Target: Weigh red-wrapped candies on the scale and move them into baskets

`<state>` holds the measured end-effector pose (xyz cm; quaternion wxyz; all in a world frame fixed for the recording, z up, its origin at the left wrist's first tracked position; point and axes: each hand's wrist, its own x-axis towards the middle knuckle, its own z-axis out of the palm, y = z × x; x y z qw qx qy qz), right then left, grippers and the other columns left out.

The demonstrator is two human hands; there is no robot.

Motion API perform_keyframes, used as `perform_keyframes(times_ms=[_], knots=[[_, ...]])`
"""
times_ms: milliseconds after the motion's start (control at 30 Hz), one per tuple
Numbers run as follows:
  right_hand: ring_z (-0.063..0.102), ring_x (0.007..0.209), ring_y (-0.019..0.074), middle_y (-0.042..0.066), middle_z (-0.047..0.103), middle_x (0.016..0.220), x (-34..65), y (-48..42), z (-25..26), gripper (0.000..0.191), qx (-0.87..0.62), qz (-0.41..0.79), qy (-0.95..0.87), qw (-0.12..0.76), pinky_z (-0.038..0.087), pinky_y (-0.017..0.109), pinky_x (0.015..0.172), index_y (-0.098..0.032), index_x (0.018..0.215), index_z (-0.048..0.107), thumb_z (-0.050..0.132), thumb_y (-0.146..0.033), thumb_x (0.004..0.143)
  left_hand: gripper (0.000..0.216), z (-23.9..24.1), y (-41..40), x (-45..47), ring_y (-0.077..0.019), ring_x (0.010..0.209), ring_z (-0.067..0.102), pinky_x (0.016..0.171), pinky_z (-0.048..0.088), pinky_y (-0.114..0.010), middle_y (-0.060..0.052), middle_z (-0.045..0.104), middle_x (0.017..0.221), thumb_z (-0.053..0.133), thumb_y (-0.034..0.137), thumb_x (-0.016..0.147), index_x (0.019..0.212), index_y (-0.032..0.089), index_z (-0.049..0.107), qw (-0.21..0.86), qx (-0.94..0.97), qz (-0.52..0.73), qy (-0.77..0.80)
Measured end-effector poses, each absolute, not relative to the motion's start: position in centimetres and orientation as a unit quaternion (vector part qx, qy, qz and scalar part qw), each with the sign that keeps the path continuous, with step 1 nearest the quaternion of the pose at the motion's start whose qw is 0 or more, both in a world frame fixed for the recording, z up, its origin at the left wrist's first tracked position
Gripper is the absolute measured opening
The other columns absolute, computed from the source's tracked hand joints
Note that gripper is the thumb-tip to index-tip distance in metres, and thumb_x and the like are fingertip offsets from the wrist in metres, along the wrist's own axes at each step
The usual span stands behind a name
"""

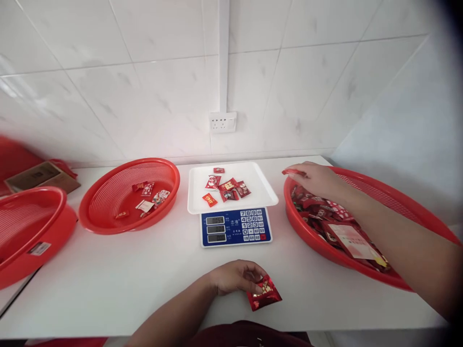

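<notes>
My left hand (240, 278) pinches a red snack packet (265, 294) with gold print, close to the front edge of the table. Over the left rim of the right red basket (302, 226), my right hand (307, 178) holds a small red packet (293, 172) between its fingertips. That basket is full of red packets and a pale pink-and-white card or pouch (352, 241). Between the baskets stands a digital scale (235, 227) with a white tray (262, 188). Several small red packets (228, 185) lie on the tray, apart from both hands.
Left of the scale is a red mesh basket (104, 193) with several packets inside. Another red basket (54, 241) sits at the far left, near a cardboard box (41, 178). A tiled wall with a socket (223, 122) rises behind the white table (144, 274).
</notes>
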<state>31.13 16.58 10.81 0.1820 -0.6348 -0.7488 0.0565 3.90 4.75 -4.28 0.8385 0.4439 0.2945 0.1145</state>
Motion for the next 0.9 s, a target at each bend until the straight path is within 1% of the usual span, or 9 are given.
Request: perform_keyframes(times_ms=[100, 200, 333, 400, 467, 567, 667, 800, 900], knots=[[0.060, 0.095, 0.0216, 0.005, 0.065, 0.107, 26.6, 16.1, 10.9, 0.033, -0.575, 0.101, -0.784, 0.211, 0.047, 0.035, 0.083, -0.023, 0.104, 0.066, 0.042, -0.036, 0.086, 0.053, -4.2, 4.8, 3.9, -0.0126, 0.076, 0.052, 0.074, 0.039, -0.029, 0.001, 0.059, 0.081, 0.087, 0.038, 0.045, 0.090, 0.017, 0.067, 0.837, 0.450, 0.107, 0.291], [0.060, 0.096, 0.0214, 0.007, 0.062, 0.113, 23.0, 16.5, 10.0, 0.036, -0.552, 0.119, -0.801, 0.199, 0.048, 0.038, 0.085, -0.021, 0.114, 0.063, 0.044, -0.032, 0.085, 0.054, -4.1, 4.8, 3.8, -0.0122, 0.075, 0.052, 0.075, 0.038, -0.029, 0.001, 0.058, 0.082, 0.086, 0.039, 0.046, 0.091, 0.017, 0.067, 0.841, 0.445, 0.106, 0.289], [0.056, 0.109, 0.0238, 0.009, 0.054, 0.128, 21.5, 15.7, 10.3, 0.044, -0.527, 0.095, -0.821, 0.199, 0.046, 0.041, 0.091, -0.020, 0.126, 0.054, 0.043, -0.032, 0.085, 0.054, -4.1, 4.7, 3.8, -0.0115, 0.074, 0.051, 0.074, 0.038, -0.029, 0.001, 0.057, 0.083, 0.086, 0.039, 0.045, 0.091, 0.018, 0.067, 0.837, 0.453, 0.104, 0.289], [0.055, 0.111, 0.0254, 0.008, 0.056, 0.126, 21.9, 13.9, 11.1, 0.044, -0.511, 0.088, -0.834, 0.190, 0.046, 0.043, 0.092, -0.022, 0.125, 0.055, 0.042, -0.037, 0.086, 0.053, -4.2, 4.6, 3.8, -0.0114, 0.074, 0.051, 0.074, 0.038, -0.029, 0.001, 0.057, 0.083, 0.086, 0.038, 0.046, 0.091, 0.018, 0.067, 0.834, 0.460, 0.098, 0.289], [0.058, 0.106, 0.0259, 0.007, 0.060, 0.121, 22.7, 11.2, 11.6, 0.043, -0.495, 0.115, -0.843, 0.173, 0.048, 0.044, 0.089, -0.024, 0.124, 0.056, 0.041, -0.041, 0.087, 0.053, -4.2, 4.5, 3.8, -0.0117, 0.075, 0.051, 0.074, 0.039, -0.029, 0.001, 0.057, 0.083, 0.086, 0.038, 0.047, 0.092, 0.018, 0.066, 0.835, 0.461, 0.094, 0.284], [0.060, 0.105, 0.0259, 0.005, 0.063, 0.118, 24.0, 6.9, 10.1, 0.043, -0.478, 0.199, -0.842, 0.149, 0.050, 0.042, 0.088, -0.026, 0.124, 0.056, 0.043, -0.044, 0.087, 0.052, -4.4, 4.2, 3.9, -0.0126, 0.077, 0.051, 0.075, 0.039, -0.029, 0.001, 0.057, 0.084, 0.084, 0.040, 0.052, 0.096, 0.018, 0.065, 0.838, 0.463, 0.093, 0.273], [0.060, 0.104, 0.0253, 0.005, 0.062, 0.119, 24.5, 3.8, 6.3, 0.043, -0.504, 0.319, -0.793, 0.126, 0.050, 0.040, 0.088, -0.028, 0.123, 0.057, 0.048, -0.047, 0.085, 0.050, -4.8, 4.2, 3.9, -0.0130, 0.079, 0.051, 0.075, 0.040, -0.029, 0.001, 0.057, 0.084, 0.080, 0.042, 0.059, 0.100, 0.019, 0.064, 0.829, 0.480, 0.097, 0.269], [0.058, 0.108, 0.0262, 0.012, 0.061, 0.117, 24.0, 2.0, 1.1, 0.056, -0.570, 0.460, -0.653, 0.192, 0.050, 0.041, 0.088, -0.022, 0.124, 0.053, 0.047, -0.058, 0.082, 0.046, -4.9, 4.5, 4.0, -0.0138, 0.084, 0.052, 0.079, 0.040, -0.030, 0.000, 0.057, 0.088, 0.077, 0.040, 0.064, 0.102, 0.019, 0.063, 0.829, 0.488, 0.098, 0.256], [0.054, 0.113, 0.0267, 0.014, 0.056, 0.123, 23.5, 1.7, -0.6, 0.061, -0.563, 0.543, -0.587, 0.208, 0.048, 0.042, 0.091, -0.022, 0.128, 0.047, 0.049, -0.059, 0.080, 0.042, -4.7, 4.7, 4.0, -0.0128, 0.083, 0.053, 0.080, 0.040, -0.030, 0.001, 0.057, 0.088, 0.076, 0.038, 0.065, 0.100, 0.019, 0.063, 0.831, 0.488, 0.111, 0.243]])
